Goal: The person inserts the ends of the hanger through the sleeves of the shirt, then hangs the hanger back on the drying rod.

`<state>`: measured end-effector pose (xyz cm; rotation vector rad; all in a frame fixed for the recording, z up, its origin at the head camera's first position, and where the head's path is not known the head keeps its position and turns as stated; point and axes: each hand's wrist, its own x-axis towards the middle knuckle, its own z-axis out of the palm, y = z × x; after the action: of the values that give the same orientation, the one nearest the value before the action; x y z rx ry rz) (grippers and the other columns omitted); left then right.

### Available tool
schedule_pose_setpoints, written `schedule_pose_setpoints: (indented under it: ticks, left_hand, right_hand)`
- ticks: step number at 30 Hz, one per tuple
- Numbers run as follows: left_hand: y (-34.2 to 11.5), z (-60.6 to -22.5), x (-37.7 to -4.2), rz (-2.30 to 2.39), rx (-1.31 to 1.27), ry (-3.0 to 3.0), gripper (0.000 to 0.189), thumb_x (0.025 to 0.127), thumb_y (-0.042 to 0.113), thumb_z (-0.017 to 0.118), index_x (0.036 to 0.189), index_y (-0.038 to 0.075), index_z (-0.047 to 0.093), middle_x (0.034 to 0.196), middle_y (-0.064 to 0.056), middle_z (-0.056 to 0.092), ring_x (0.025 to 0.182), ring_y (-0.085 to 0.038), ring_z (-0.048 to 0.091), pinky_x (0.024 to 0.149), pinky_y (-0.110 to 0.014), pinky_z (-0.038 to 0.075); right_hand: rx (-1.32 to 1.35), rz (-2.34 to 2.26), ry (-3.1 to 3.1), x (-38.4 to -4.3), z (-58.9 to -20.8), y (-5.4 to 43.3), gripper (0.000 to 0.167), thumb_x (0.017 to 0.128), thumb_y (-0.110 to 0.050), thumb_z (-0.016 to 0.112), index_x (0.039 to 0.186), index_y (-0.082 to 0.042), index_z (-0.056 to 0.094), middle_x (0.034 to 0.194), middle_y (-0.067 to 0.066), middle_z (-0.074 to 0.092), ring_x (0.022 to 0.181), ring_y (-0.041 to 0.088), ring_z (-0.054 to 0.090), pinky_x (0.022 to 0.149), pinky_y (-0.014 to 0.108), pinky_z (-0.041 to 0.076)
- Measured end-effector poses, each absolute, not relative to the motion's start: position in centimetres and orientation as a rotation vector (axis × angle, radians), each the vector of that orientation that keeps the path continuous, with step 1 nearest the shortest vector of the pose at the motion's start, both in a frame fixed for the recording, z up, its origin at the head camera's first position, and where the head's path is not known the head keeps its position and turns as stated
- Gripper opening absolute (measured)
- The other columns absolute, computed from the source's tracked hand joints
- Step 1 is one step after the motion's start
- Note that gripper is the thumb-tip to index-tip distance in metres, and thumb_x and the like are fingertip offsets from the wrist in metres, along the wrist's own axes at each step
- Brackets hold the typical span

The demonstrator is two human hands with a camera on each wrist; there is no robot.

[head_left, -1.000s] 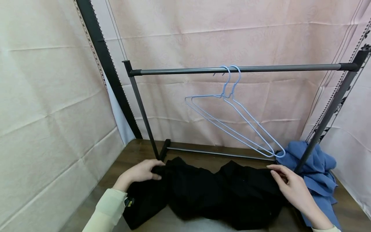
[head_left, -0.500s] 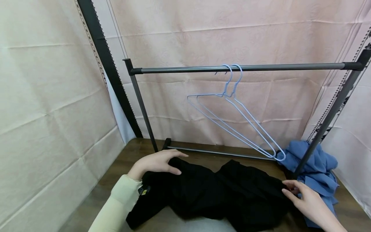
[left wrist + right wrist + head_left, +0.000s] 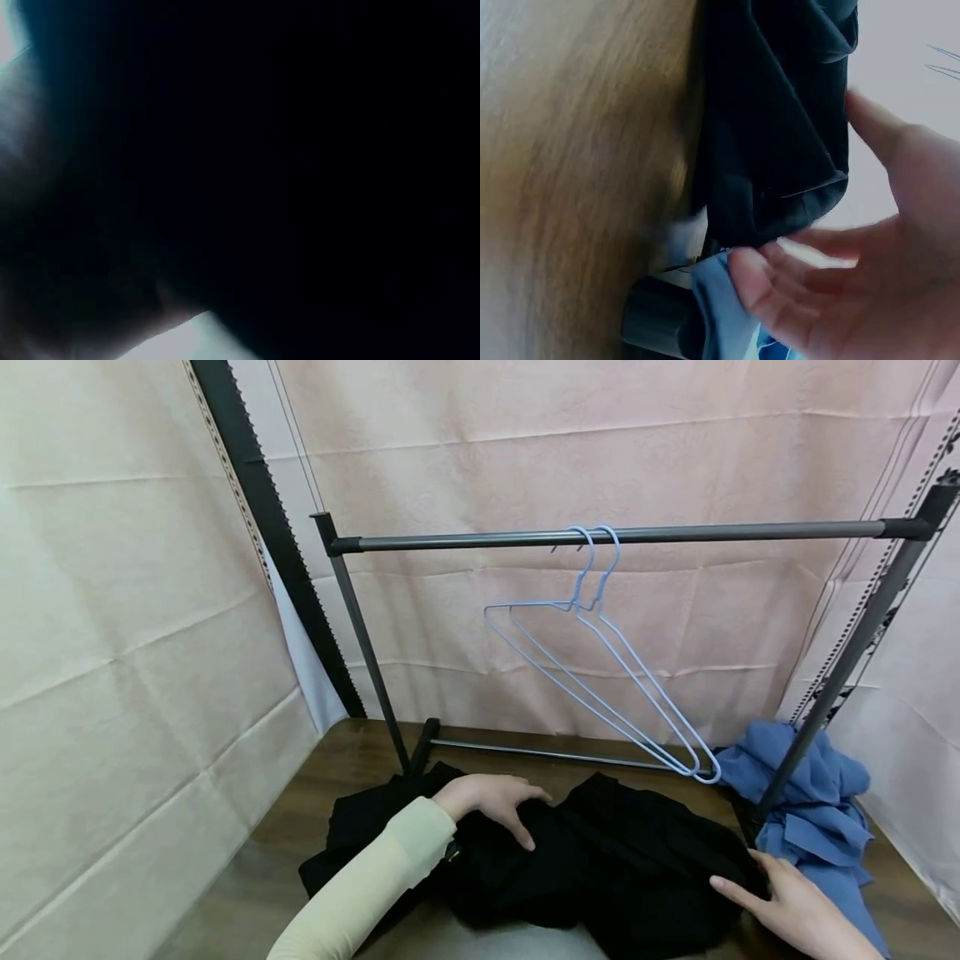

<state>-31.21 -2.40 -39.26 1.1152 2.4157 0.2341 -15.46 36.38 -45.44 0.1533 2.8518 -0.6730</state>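
A black garment (image 3: 637, 860) lies bunched across the table in the head view; its exact kind does not show. My left hand (image 3: 491, 802) rests over its middle, thumb and fingers spread apart. Most of the left wrist view is dark, so what lies under that palm is hidden. At the garment's right end is my right hand (image 3: 798, 906), its thumb along the near side and its fingers at the far side. In the right wrist view the thumb and fingertips touch the black cloth (image 3: 780, 135) without closing round it.
Two light blue hangers (image 3: 600, 610) hang from the dark rail (image 3: 465, 541) of a rack behind the garment. Crumpled blue cloth (image 3: 825, 827) lies by the rack's right leg (image 3: 847, 652). Pale fabric walls (image 3: 135, 652) enclose the wooden table (image 3: 247, 877).
My left hand has moved right, from the garment's left end to its middle. My right hand has shifted slightly right and nearer, its thumb and fingers now wider apart.
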Motion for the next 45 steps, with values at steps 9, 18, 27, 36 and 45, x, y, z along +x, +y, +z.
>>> schedule_pose_setpoints:
  ticks: [9,18,27,36,45]
  left_hand:
    - [-1.7,-42.0,-30.4,0.048,1.159,2.438,0.055,0.088,0.029,0.081,0.139,0.026,0.061,0.133,0.005,0.063,0.117,-0.01,0.06,0.094,-0.028,0.049]
    - [-1.5,-40.6,-29.8,0.098,1.41,2.57,0.043,0.094,0.02,0.074,0.136,0.021,0.065,0.134,0.008,0.063,0.116,-0.009,0.062,0.091,-0.027,0.052]
    - [0.5,-36.0,-27.2,0.324,1.807,2.638,0.03,0.097,0.026,0.071,0.126,0.02,0.07,0.12,0.009,0.067,0.106,-0.003,0.063,0.086,-0.019,0.05]
    - [2.3,-32.7,-24.1,1.112,2.175,2.475,0.019,0.093,0.011,0.075,0.112,0.011,0.073,0.106,0.004,0.068,0.099,0.004,0.06,0.087,-0.01,0.046]
    - [-0.5,-35.0,-23.2,1.261,1.973,2.393,0.018,0.092,0.011,0.076,0.11,0.011,0.073,0.107,0.003,0.07,0.101,0.002,0.061,0.084,-0.016,0.05]
  right_hand:
    - [0.031,-0.649,2.91,-15.9,-46.2,35.7,0.064,0.092,-0.03,0.074,0.126,0.019,0.051,0.109,0.025,0.059,0.088,0.029,0.062,0.076,0.05,0.053]
    - [0.059,-0.917,3.179,-15.3,-43.1,36.1,0.045,0.088,0.001,0.068,0.13,0.009,0.053,0.113,0.034,0.062,0.087,0.038,0.068,0.067,0.046,0.056]
    - [0.268,-1.229,3.627,-14.2,-37.1,35.7,0.038,0.096,-0.004,0.066,0.132,0.001,0.059,0.125,0.02,0.063,0.087,-0.025,0.035,0.069,0.003,0.036]
    - [0.167,-2.03,3.565,-14.3,-31.3,36.6,0.033,0.093,0.013,0.06,0.115,-0.008,0.073,0.097,-0.023,0.06,0.065,-0.011,0.054,0.06,0.005,0.035]
    - [0.03,-1.55,3.613,-14.6,-31.6,35.3,0.028,0.095,0.001,0.059,0.117,-0.01,0.072,0.095,-0.034,0.058,0.07,-0.012,0.053,0.057,0.01,0.036]
